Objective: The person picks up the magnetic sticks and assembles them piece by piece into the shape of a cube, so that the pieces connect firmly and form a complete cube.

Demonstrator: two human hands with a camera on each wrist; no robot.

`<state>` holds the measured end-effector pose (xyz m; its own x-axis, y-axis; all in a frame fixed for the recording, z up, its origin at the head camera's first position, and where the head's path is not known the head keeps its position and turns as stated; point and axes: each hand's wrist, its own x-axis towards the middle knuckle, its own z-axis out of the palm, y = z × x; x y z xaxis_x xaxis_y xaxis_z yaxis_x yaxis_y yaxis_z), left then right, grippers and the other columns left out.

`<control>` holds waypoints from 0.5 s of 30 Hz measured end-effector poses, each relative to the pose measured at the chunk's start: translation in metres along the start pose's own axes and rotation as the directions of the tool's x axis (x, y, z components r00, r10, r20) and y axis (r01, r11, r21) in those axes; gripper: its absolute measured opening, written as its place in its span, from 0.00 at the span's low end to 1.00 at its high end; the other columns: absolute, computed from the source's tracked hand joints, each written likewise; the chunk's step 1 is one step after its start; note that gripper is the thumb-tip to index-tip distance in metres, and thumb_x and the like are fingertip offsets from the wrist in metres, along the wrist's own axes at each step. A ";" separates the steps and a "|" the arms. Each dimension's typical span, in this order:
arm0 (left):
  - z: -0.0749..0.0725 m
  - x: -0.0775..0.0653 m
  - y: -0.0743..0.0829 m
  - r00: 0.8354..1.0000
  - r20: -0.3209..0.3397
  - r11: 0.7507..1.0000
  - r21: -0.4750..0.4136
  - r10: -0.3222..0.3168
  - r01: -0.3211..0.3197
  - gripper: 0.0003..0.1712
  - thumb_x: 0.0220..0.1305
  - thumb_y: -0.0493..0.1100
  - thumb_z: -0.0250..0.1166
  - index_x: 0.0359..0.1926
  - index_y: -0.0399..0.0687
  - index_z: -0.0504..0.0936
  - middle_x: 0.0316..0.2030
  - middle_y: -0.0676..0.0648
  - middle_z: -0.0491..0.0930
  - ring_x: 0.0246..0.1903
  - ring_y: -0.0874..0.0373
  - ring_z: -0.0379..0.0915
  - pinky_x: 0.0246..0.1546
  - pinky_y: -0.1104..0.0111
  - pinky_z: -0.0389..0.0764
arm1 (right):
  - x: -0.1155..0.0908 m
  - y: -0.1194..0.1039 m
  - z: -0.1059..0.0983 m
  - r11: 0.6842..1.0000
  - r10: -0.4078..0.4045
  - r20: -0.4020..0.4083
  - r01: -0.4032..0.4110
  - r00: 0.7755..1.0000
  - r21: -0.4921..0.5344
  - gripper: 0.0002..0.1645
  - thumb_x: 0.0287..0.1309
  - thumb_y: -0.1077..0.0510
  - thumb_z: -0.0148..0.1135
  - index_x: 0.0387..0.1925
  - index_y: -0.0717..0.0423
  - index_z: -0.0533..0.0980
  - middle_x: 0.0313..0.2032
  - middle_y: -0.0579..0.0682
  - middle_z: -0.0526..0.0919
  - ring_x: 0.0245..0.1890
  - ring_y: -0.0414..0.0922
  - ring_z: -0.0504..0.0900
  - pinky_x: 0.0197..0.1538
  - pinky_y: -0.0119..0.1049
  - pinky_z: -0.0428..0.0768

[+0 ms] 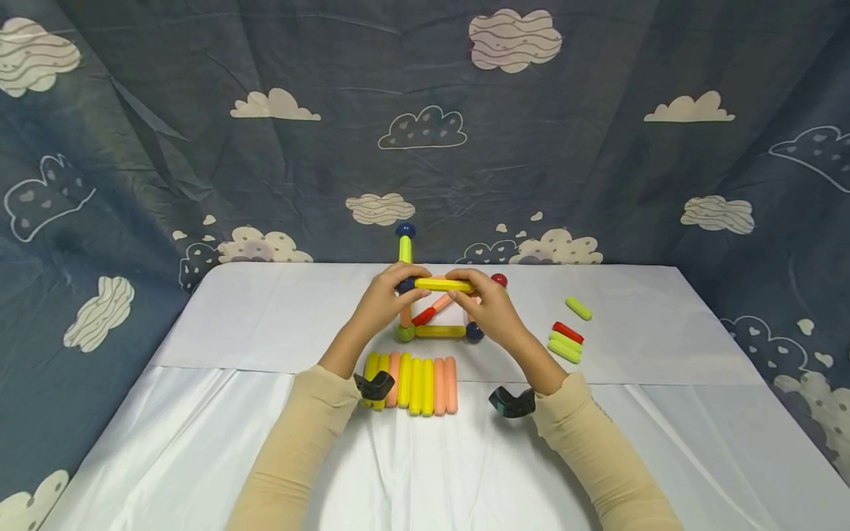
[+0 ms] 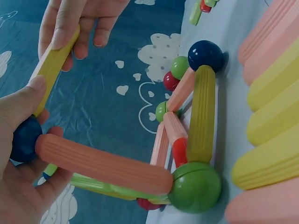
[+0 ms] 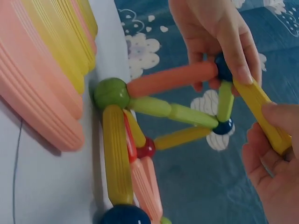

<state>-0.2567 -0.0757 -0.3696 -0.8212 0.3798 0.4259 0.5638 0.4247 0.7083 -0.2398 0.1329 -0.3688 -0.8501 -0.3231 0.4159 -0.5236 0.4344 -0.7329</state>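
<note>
Two-handed, holding a yellow rod up over the white table: at left, with the left hand curled round a dark blue ball and the rod's adjoining end; farther right, pinching the opposite end between thumb and fingers of the right hand.

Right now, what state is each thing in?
Left hand: curled around blue ball
Right hand: gripping yellow stick
Yellow stick: raised, end against blue ball
Ball-and-stick frame: joined, standing
Row of long sticks: loose, side by side
Four short sticks: loose, one lying apart
</note>
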 end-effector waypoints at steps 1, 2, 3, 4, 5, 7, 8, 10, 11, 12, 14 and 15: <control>0.001 0.000 0.000 1.000 -0.011 1.000 0.004 0.000 0.000 0.16 0.55 0.45 0.63 0.46 0.48 0.78 0.43 0.52 0.74 0.43 0.60 0.69 0.47 0.68 0.72 | 0.000 0.002 -0.002 1.000 0.002 0.006 -0.002 1.000 0.006 0.20 0.54 0.61 0.61 0.50 0.58 0.71 0.45 0.51 0.76 0.39 0.44 0.74 0.45 0.39 0.75; 0.002 0.000 0.000 1.000 -0.023 1.000 0.004 0.003 -0.003 0.15 0.56 0.45 0.63 0.44 0.48 0.78 0.42 0.51 0.74 0.42 0.60 0.69 0.46 0.68 0.72 | -0.001 0.004 -0.004 1.000 0.007 0.014 -0.008 1.000 0.007 0.22 0.53 0.62 0.61 0.51 0.58 0.71 0.46 0.51 0.75 0.40 0.45 0.73 0.46 0.40 0.74; 0.003 0.000 0.000 0.999 -0.035 1.000 0.001 0.006 -0.006 0.13 0.55 0.44 0.63 0.43 0.48 0.79 0.42 0.51 0.74 0.42 0.60 0.69 0.46 0.66 0.72 | -0.001 0.007 -0.007 1.000 0.014 0.020 -0.014 1.000 0.004 0.23 0.53 0.63 0.62 0.52 0.59 0.70 0.47 0.52 0.75 0.41 0.45 0.73 0.47 0.41 0.74; 0.004 0.000 0.000 0.999 -0.045 1.000 -0.003 0.007 -0.007 0.13 0.55 0.44 0.63 0.43 0.47 0.79 0.41 0.51 0.74 0.41 0.60 0.69 0.46 0.65 0.73 | -0.002 0.010 -0.010 1.000 0.026 0.027 -0.026 0.999 0.005 0.25 0.52 0.64 0.62 0.53 0.59 0.69 0.48 0.52 0.74 0.43 0.46 0.72 0.48 0.42 0.73; 0.004 0.000 0.000 0.999 -0.052 1.000 -0.006 0.007 -0.008 0.13 0.55 0.43 0.63 0.42 0.47 0.79 0.41 0.51 0.74 0.41 0.60 0.69 0.46 0.65 0.73 | -0.003 0.015 -0.014 0.999 0.039 0.030 -0.040 0.999 0.010 0.26 0.51 0.65 0.63 0.54 0.59 0.68 0.49 0.53 0.73 0.45 0.47 0.71 0.49 0.43 0.72; 0.004 0.000 0.000 0.998 -0.059 1.000 -0.016 0.013 -0.014 0.12 0.56 0.43 0.63 0.42 0.47 0.78 0.41 0.51 0.73 0.40 0.59 0.68 0.45 0.63 0.73 | -0.006 0.026 -0.021 0.997 0.075 0.025 -0.076 0.997 0.003 0.27 0.51 0.65 0.63 0.55 0.59 0.67 0.51 0.54 0.72 0.49 0.49 0.69 0.51 0.45 0.69; 0.004 0.000 -0.001 0.998 -0.060 1.000 -0.018 0.015 -0.016 0.12 0.56 0.43 0.63 0.42 0.47 0.78 0.41 0.51 0.73 0.40 0.59 0.68 0.45 0.64 0.73 | -0.008 0.033 -0.025 0.995 0.096 0.019 -0.096 0.995 -0.002 0.28 0.52 0.65 0.63 0.55 0.59 0.67 0.51 0.55 0.71 0.50 0.50 0.69 0.52 0.46 0.68; 0.004 -0.001 -0.001 0.998 -0.060 1.000 -0.022 0.013 -0.014 0.12 0.56 0.43 0.63 0.43 0.47 0.78 0.41 0.51 0.73 0.40 0.59 0.68 0.45 0.65 0.73 | -0.010 0.046 -0.031 0.990 0.142 0.006 -0.142 0.990 -0.015 0.27 0.52 0.64 0.62 0.55 0.59 0.67 0.51 0.57 0.71 0.52 0.53 0.68 0.53 0.48 0.67; 0.004 -0.001 -0.001 0.998 -0.059 1.000 -0.022 0.012 -0.013 0.13 0.56 0.44 0.63 0.43 0.47 0.78 0.41 0.51 0.73 0.40 0.59 0.68 0.45 0.66 0.73 | -0.011 0.053 -0.033 0.987 0.162 -0.003 -0.162 0.987 -0.022 0.27 0.52 0.64 0.63 0.54 0.60 0.67 0.51 0.58 0.72 0.52 0.54 0.67 0.53 0.49 0.66; 0.004 -0.001 -0.001 0.998 -0.060 1.000 -0.023 0.011 -0.012 0.13 0.56 0.44 0.63 0.43 0.47 0.78 0.41 0.51 0.73 0.40 0.59 0.68 0.45 0.67 0.73 | -0.012 0.061 -0.035 0.983 0.182 -0.007 -0.182 0.983 -0.038 0.26 0.52 0.63 0.62 0.54 0.60 0.67 0.51 0.58 0.72 0.53 0.54 0.67 0.53 0.50 0.65; 0.005 -0.002 -0.002 0.998 -0.060 1.000 -0.022 0.007 -0.008 0.13 0.57 0.44 0.63 0.43 0.47 0.78 0.40 0.51 0.73 0.40 0.59 0.68 0.44 0.67 0.73 | -0.012 0.074 -0.037 0.972 0.226 -0.008 -0.226 0.974 -0.069 0.26 0.53 0.63 0.62 0.54 0.60 0.68 0.52 0.59 0.71 0.54 0.54 0.66 0.53 0.51 0.65; 0.005 -0.002 -0.002 0.998 -0.059 1.000 -0.026 0.009 -0.010 0.13 0.57 0.44 0.63 0.43 0.47 0.78 0.40 0.51 0.73 0.40 0.59 0.68 0.45 0.66 0.73 | -0.013 0.079 -0.037 0.965 0.248 -0.002 -0.247 0.969 -0.087 0.25 0.53 0.62 0.62 0.54 0.60 0.68 0.53 0.59 0.71 0.55 0.53 0.65 0.53 0.51 0.64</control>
<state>-0.2563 -0.0731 -0.3749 -0.8200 0.3341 0.4647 0.5697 0.3989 0.7185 -0.2725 0.2029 -0.4123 -0.9535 -0.2033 0.2225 -0.3002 0.5724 -0.7631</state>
